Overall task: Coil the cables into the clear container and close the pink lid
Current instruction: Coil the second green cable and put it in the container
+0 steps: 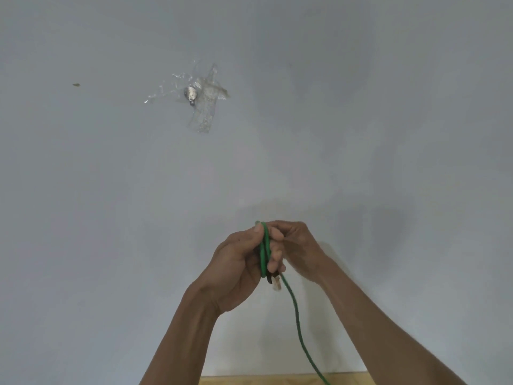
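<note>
In front of the wall, low in the view: the green cable (pixel 265 250) is held up in the air between both hands.

Cable: a few loops are wound together in the hands; a small plug end (pixel 275 283) hangs just under the loops; one long free strand runs down toward the wooden surface (pixel 249 380) and leaves the view at the bottom.

Progress: I judge the coiling is only begun, because much cable is not yet wound. The clear container and the pink lid are not in view, so nothing is put in and the lid is not closed, as far as can be seen.

Left hand (pixel 238 262): it grasps the loops, with the thumb pressed on the top of them and the fingers curled around from behind.

Right hand (pixel 295 247): its fingers are curled toward the loops near the top and seem to pinch the cable; the exact contact is partly hidden.

Arms: both forearms rise from the lower edge and meet at the cable.

Wall (pixel 111 190): pale grey, with a metal hook (pixel 190 95) under clear tape (pixel 205 107), well apart from the hands.
</note>
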`<state>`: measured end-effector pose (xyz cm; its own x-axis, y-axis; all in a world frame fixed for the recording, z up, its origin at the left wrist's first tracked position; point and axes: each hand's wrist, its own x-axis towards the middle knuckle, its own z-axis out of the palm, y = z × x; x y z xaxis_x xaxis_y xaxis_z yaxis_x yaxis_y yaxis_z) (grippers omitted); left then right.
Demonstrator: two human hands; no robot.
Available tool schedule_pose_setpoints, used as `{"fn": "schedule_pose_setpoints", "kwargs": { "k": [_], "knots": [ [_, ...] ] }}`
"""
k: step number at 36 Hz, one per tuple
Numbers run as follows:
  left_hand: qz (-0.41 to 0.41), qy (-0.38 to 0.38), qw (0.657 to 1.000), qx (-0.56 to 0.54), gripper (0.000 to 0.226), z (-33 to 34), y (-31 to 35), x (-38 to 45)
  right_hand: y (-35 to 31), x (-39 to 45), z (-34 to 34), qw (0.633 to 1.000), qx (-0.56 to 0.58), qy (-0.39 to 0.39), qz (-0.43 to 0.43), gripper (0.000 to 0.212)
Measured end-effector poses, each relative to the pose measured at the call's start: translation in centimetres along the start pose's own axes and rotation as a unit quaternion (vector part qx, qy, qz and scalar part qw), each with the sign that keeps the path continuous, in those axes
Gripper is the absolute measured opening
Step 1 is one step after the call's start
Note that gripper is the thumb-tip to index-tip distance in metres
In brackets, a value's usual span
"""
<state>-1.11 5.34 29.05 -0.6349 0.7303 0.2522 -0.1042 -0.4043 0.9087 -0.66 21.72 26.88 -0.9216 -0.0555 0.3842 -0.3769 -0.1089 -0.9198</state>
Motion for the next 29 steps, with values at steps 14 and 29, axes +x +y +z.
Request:
{"fn": "schedule_pose_setpoints", "kwargs": {
  "k": [14,29],
  "knots": [
    [0.089,0.12,0.988,0.035,0.023,-2.0,1.8,2.5,1.9,-3.0,2.4,0.993,-0.073,0.058,0.069,0.018],
    [0.118,0.19,0.966,0.127,0.026,-4.0,1.1,2.8,0.4,-3.5,3.6,0.954,-0.29,0.061,0.042,0.033]
  ]
}}
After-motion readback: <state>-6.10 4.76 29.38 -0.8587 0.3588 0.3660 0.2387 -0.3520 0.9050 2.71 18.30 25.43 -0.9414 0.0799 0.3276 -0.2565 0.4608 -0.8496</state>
